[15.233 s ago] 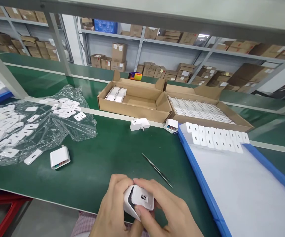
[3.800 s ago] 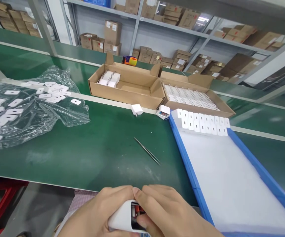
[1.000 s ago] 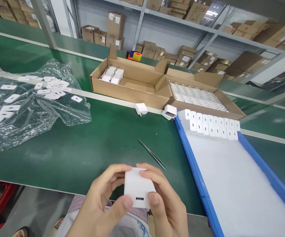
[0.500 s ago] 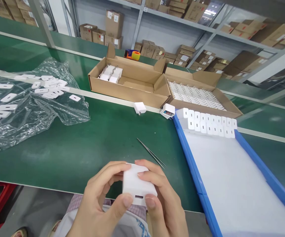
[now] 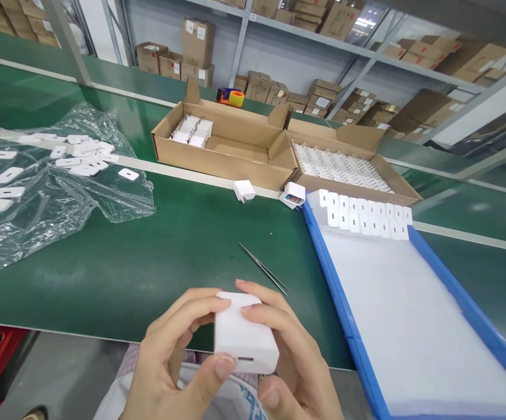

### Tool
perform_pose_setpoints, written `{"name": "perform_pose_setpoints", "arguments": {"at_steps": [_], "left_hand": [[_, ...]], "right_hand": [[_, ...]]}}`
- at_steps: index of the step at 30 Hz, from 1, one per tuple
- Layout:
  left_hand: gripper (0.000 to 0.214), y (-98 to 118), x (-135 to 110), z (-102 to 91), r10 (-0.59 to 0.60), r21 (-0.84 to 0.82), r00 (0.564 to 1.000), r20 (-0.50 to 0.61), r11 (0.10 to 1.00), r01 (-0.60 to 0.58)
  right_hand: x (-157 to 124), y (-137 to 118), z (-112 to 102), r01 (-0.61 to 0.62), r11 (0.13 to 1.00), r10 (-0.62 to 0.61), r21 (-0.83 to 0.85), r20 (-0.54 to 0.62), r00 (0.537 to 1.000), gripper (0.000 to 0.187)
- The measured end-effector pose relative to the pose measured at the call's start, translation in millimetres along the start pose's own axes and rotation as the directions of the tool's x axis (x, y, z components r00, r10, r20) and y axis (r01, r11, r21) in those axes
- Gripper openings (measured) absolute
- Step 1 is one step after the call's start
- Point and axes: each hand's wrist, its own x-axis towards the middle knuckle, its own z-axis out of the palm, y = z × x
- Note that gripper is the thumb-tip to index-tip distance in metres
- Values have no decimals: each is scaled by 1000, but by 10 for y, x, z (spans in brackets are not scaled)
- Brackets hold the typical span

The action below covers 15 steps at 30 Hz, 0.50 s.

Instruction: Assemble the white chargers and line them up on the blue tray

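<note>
A white charger (image 5: 244,332) with a slot-shaped port in its near end is held above the front edge of the green table. My left hand (image 5: 178,356) grips its left side, thumb at the near corner and fingertips on top. Round its right side curls my right hand (image 5: 296,356), fingers on the top face and thumb below the near right corner, apart from the port end. Just beyond the hands lies a pair of metal tweezers (image 5: 264,268). Farther back, a white charger with prongs (image 5: 244,190) and an open-ended white housing (image 5: 294,193) sit on the table.
At right, a blue-edged tray (image 5: 331,291) carries rows of chargers (image 5: 362,216) at its far end. Two cardboard boxes (image 5: 222,166) with white parts stand behind. Clear plastic film (image 5: 117,198) bearing white end caps (image 5: 6,192) spreads at left. A tape roll (image 5: 236,98) lies farther back.
My right thumb has moved down off the charger's near end, exposing more of its port face. The charger tilts slightly more toward me. The view has shifted a little.
</note>
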Motion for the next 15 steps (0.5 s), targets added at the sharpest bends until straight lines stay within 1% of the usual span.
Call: {"name": "perform_pose_setpoints", "arguments": {"at_steps": [2, 3, 7, 8, 10, 12, 14, 15], "left_hand": [[26, 2, -14, -11, 23, 17, 1000, -9, 1000, -23], [27, 4, -16, -16, 34, 17, 999, 0, 999, -34], [30, 10, 17, -44, 78, 34, 993, 85, 996, -81], [31, 12, 29, -51, 72, 40, 992, 99, 996, -76], [31, 14, 47, -57, 40, 24, 993, 113, 999, -43], [28, 10, 51, -43, -5, -41, 995, 96, 999, 9], [24, -15, 50, 6, -60, -102, 998, 31, 993, 63], [23, -39, 51, 45, -87, -118, 996, -15, 989, 85]], "right_hand": [[-26, -20, -2, -15, 1000, 15, 7, 16, 1000, 31], [-42, -19, 11, 2, 1000, -2, 5, 7, 1000, 29], [-104, 25, 106, 118, 993, -114, 27, -113, 987, 26], [-111, 36, 122, 126, 991, -119, 41, -133, 984, 24], [-105, 50, 125, 96, 992, -85, 84, -134, 987, 21], [-77, 62, 100, 50, 990, -35, 135, -110, 993, 18], [-36, 91, 77, 8, 981, 7, 193, -75, 997, 18], [-17, 116, 79, -10, 974, 29, 224, -82, 996, 20]]}}
